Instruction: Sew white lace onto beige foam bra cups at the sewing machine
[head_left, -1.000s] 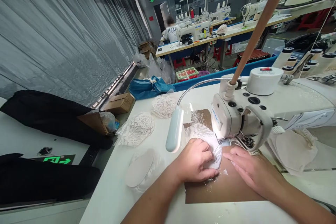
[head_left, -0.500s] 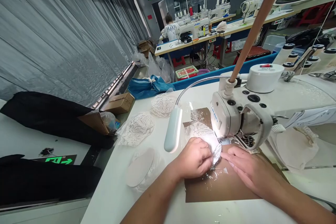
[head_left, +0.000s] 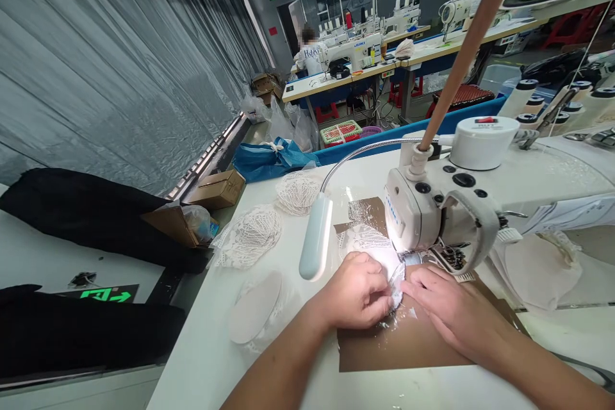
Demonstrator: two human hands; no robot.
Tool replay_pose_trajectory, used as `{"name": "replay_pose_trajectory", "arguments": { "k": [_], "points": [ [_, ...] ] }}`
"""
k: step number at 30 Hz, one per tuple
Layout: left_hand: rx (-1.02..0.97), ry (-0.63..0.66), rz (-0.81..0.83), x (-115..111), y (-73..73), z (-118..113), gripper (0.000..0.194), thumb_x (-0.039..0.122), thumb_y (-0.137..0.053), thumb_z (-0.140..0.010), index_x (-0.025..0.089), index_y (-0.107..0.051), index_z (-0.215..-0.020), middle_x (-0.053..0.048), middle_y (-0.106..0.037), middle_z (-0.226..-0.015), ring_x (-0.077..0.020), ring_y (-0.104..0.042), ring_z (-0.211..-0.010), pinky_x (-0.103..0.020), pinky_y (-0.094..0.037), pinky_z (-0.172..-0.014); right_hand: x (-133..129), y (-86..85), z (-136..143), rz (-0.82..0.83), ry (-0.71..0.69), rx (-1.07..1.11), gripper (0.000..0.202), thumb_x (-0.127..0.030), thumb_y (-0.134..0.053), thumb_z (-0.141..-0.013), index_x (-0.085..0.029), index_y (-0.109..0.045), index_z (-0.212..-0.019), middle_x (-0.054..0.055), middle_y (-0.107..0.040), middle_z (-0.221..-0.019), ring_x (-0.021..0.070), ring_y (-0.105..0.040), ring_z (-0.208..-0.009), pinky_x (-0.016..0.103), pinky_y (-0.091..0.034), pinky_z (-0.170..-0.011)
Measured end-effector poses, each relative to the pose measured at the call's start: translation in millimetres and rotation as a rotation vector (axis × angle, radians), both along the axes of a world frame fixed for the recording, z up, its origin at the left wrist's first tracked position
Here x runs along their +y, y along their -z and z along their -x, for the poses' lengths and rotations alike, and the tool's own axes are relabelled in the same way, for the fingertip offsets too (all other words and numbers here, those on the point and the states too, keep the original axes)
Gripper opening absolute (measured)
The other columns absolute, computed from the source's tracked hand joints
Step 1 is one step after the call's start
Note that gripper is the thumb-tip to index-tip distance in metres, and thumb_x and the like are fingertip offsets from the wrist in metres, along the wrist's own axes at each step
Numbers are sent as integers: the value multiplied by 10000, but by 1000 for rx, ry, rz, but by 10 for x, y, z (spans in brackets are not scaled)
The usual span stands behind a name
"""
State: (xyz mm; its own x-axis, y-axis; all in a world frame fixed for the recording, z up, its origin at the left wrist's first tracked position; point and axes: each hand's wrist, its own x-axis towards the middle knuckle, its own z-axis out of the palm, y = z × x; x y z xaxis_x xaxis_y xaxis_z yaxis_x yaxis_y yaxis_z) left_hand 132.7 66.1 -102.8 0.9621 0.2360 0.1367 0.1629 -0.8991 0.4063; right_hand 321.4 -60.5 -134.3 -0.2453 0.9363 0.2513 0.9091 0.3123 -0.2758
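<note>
Under the head of a white sewing machine [head_left: 416, 211] lies a white lace cup [head_left: 362, 238], like a bra cup, with its near edge bunched in bright lamp light. My left hand [head_left: 362, 289] is closed on the cup's near side, fingers curled into the fabric. From the right, my right hand [head_left: 446, 304] pinches the folded edge just in front of the needle area, its fingertips pressed together. The needle itself is hidden behind the machine head. Both hands rest over a brown sheet [head_left: 384, 349] scattered with small shiny bits.
More lace cups [head_left: 254, 234] lie on the white table [head_left: 202, 333] at left, with a smooth oval cup [head_left: 257, 307] nearer me. A gooseneck lamp [head_left: 316, 237] hangs beside my left hand. Thread cones [head_left: 521, 95] stand at right. A person [head_left: 311, 54] sits at a distant machine.
My right fingertips have moved slightly left and curled in onto the fabric edge. The left hand's lower fingers have shifted slightly right along the edge. The cup has barely moved.
</note>
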Motion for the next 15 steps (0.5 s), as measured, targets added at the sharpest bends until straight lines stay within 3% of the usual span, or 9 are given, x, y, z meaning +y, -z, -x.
{"name": "replay_pose_trajectory", "arguments": {
  "k": [3, 9, 15],
  "points": [
    [-25, -9, -13, -11, -30, 11, 217, 339, -515, -867, 173, -600, -755, -60, -618, -833, -184, -546, -809, -326, -418, -780, 20, 41, 2, -61, 56, -42, 482, -6, -350, -786, -201, -588, -1156, 67, -646, -1008, 196, -586, -852, 275, -397, -612],
    [-11, 74, -126, -27, -62, -10, 316, 296, -421, -948, 173, -572, -1197, -82, -607, -1258, -213, -545, -1028, -359, -412, -884, 33, -47, -10, -174, 37, -69, 437, -6, -400, -730, -193, -648, -1038, 52, -664, -890, 188, -574, -784, 276, -375, -596],
    [35, 121, -232, -26, -4, -35, 380, 332, -378, -981, 170, -540, -1284, -87, -591, -1315, -222, -532, -1059, -376, -404, -885, -16, -14, -21, -183, 61, -124, 463, 6, -421, -680, -202, -660, -1018, 34, -640, -787, 173, -551, -681, 289, -338, -591]
  ]
}}
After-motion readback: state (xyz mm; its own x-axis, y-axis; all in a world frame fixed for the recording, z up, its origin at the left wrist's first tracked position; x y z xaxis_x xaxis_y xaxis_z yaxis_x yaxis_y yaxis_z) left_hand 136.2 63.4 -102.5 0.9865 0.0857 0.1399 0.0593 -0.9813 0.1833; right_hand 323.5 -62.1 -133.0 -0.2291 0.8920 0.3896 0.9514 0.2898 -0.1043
